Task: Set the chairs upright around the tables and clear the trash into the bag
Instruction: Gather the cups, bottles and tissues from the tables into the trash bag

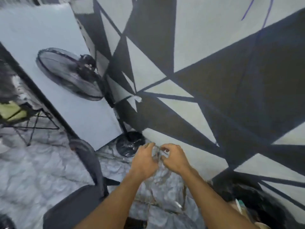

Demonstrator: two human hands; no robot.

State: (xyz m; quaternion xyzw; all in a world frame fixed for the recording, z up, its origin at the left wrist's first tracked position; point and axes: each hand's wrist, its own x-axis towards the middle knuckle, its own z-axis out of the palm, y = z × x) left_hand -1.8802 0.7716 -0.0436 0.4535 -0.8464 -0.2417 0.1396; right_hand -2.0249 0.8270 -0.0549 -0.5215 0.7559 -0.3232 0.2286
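Both hands meet in front of me near the foot of the painted wall. My left hand (145, 160) and my right hand (175, 158) pinch the top of a clear plastic bag (162, 187), which hangs down between my forearms and is hard to see against the marbled floor. A dark grey chair (82, 192) stands upright at the lower left, its backrest just left of my left arm. At the lower right sits a black trash bag (252, 195) with paper trash (241, 207) inside it.
A black pedestal fan (71, 73) stands in the corner, its round base (130, 143) just beyond my hands. A white panel (49, 47) leans at the left. A folding chair with a yellow-green seat (13, 111) is at the far left.
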